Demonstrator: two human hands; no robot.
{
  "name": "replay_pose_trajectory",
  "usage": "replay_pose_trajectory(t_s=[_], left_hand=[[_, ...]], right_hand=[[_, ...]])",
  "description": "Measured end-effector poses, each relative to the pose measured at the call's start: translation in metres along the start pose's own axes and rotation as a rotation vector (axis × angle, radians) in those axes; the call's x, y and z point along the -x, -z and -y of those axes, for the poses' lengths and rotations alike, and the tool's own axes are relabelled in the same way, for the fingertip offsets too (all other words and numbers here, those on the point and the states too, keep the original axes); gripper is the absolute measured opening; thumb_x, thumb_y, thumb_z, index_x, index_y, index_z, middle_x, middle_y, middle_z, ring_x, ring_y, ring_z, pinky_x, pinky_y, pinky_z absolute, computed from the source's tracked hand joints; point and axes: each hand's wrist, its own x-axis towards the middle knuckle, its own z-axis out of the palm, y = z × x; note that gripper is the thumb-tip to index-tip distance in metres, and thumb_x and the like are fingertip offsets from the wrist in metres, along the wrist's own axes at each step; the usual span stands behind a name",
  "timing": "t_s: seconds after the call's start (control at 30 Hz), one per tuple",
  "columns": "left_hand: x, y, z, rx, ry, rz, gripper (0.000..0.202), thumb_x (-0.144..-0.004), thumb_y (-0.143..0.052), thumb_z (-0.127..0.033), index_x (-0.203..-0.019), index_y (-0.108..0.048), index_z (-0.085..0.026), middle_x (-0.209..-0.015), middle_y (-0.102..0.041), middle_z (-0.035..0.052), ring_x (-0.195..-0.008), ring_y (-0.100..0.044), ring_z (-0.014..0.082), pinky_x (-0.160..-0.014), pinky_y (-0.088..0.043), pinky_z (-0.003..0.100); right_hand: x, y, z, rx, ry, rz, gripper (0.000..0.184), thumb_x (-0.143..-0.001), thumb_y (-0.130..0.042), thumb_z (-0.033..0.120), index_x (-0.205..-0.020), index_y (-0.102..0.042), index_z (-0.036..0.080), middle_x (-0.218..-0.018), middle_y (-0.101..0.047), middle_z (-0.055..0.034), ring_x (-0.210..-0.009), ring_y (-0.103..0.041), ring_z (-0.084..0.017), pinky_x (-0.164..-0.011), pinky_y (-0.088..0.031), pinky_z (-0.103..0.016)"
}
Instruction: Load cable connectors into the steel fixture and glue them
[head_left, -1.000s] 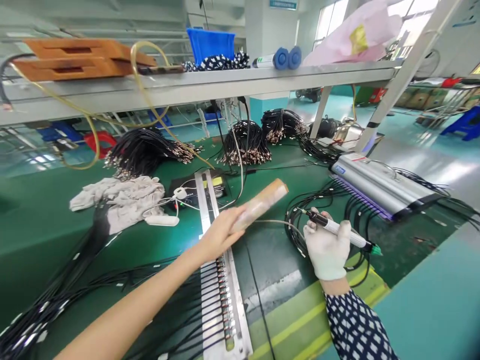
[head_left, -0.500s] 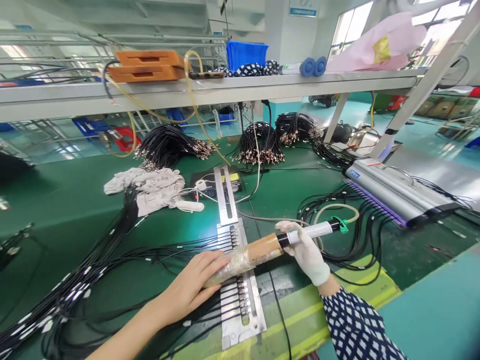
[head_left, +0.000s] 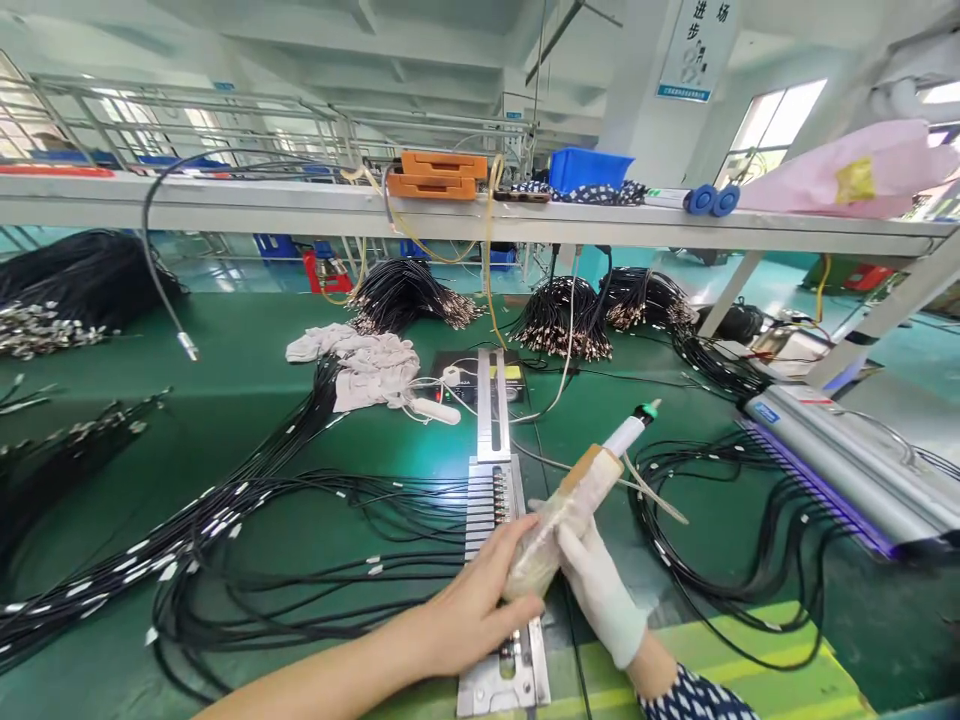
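Observation:
A syringe (head_left: 625,436) with a dark, green-tipped end sticks out of a tape-wrapped cardboard sleeve (head_left: 574,497), tilted up to the right. My bare left hand (head_left: 476,612) is closed around the sleeve's lower end. My right hand (head_left: 600,592), in a white glove, grips the sleeve's right side; some of its fingers are hidden behind it. Under my hands lies a slotted metal fixture (head_left: 486,693), partly covered. Black cables (head_left: 409,490) run into it from the left, their metal ends in a row along it.
A cream hose (head_left: 660,497) lies right of the syringe. A silver device (head_left: 847,465) with a purple-lit edge stands at right, cables under it. White gloves (head_left: 375,365) and a black box (head_left: 457,372) sit behind. Cable bundles (head_left: 566,315) lie below a shelf (head_left: 330,215).
The sleeve has swung to a steeper angle. My right hand has slid from the syringe down onto the sleeve. The hose no longer shows attached at the syringe's end. The view has shifted left.

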Motion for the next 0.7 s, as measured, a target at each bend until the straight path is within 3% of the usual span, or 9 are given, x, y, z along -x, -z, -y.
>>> replay_pose_trajectory(t_s=[0.1, 0.13, 0.23, 0.3, 0.4, 0.53, 0.63, 0.7], left_hand=[[-0.003, 0.014, 0.010, -0.173, -0.023, -0.060, 0.073, -0.096, -0.052, -0.047, -0.157, -0.020, -0.024, -0.164, -0.020, 0.0139, -0.152, -0.019, 0.0294, -0.124, -0.023, 0.050], [-0.003, 0.023, 0.020, -0.244, -0.001, -0.133, 0.070, -0.097, -0.049, -0.048, -0.156, -0.023, -0.024, -0.163, -0.021, 0.0146, -0.152, -0.020, 0.0302, -0.124, -0.023, 0.051], [-0.002, 0.047, 0.062, -0.471, 0.112, -0.363, 0.061, -0.099, -0.044, -0.049, -0.152, -0.033, -0.021, -0.159, -0.030, 0.0173, -0.148, -0.030, 0.0324, -0.120, -0.028, 0.056], [-0.004, 0.055, 0.090, -0.613, 0.140, -0.452, 0.060, -0.098, -0.046, -0.048, -0.150, -0.037, -0.019, -0.156, -0.038, 0.0177, -0.144, -0.036, 0.0329, -0.117, -0.032, 0.056], [-0.009, 0.050, 0.117, -0.783, 0.118, -0.501, 0.053, -0.098, -0.048, -0.044, -0.144, -0.047, -0.018, -0.150, -0.047, 0.0157, -0.139, -0.043, 0.0311, -0.116, -0.035, 0.051], [-0.014, 0.037, 0.126, -0.863, 0.110, -0.517, 0.048, -0.101, -0.044, -0.041, -0.142, -0.050, -0.016, -0.145, -0.053, 0.0141, -0.136, -0.046, 0.0291, -0.114, -0.037, 0.048], [-0.014, 0.035, 0.125, -0.850, 0.115, -0.520, 0.049, -0.101, -0.044, -0.041, -0.143, -0.049, -0.016, -0.146, -0.052, 0.0144, -0.137, -0.044, 0.0297, -0.114, -0.035, 0.049], [-0.014, 0.036, 0.125, -0.831, 0.122, -0.524, 0.049, -0.101, -0.043, -0.042, -0.143, -0.049, -0.016, -0.146, -0.052, 0.0146, -0.137, -0.044, 0.0302, -0.114, -0.034, 0.050]], right_hand=[[-0.034, 0.012, 0.005, 0.228, 0.058, -0.043, 0.048, -0.077, -0.071, 0.062, -0.109, -0.064, 0.027, -0.094, -0.074, -0.0061, -0.081, -0.073, -0.027, -0.071, -0.062, -0.045], [-0.052, 0.021, 0.012, 0.274, 0.064, -0.062, 0.045, -0.080, -0.070, 0.057, -0.111, -0.063, 0.025, -0.093, -0.073, -0.0062, -0.078, -0.072, -0.026, -0.071, -0.062, -0.043], [-0.112, 0.047, 0.040, 0.445, 0.123, -0.119, 0.041, -0.074, -0.079, 0.049, -0.101, -0.066, 0.021, -0.077, -0.071, -0.0040, -0.066, -0.068, -0.022, -0.067, -0.059, -0.039], [-0.146, 0.057, 0.057, 0.570, 0.192, -0.153, 0.036, -0.075, -0.080, 0.047, -0.095, -0.067, 0.019, -0.078, -0.070, -0.0039, -0.071, -0.068, -0.021, -0.075, -0.057, -0.038], [-0.177, 0.056, 0.073, 0.770, 0.288, -0.219, 0.030, -0.088, -0.069, 0.045, -0.097, -0.066, 0.016, -0.097, -0.069, -0.0054, -0.087, -0.067, -0.019, -0.086, -0.054, -0.040], [-0.202, 0.023, 0.079, 1.044, 0.379, -0.268, 0.031, -0.099, -0.050, 0.040, -0.117, -0.063, 0.019, -0.127, -0.061, -0.0120, -0.119, -0.055, -0.025, -0.108, -0.040, -0.047], [-0.233, -0.025, 0.067, 1.242, 0.352, -0.038, 0.026, -0.095, -0.055, 0.037, -0.114, -0.069, 0.024, -0.123, -0.067, -0.0066, -0.119, -0.057, -0.023, -0.110, -0.039, -0.037], [-0.260, -0.060, 0.053, 1.350, 0.316, 0.076, 0.031, -0.092, -0.061, 0.033, -0.121, -0.066, 0.023, -0.131, -0.064, -0.0062, -0.124, -0.055, -0.024, -0.111, -0.039, -0.036]])
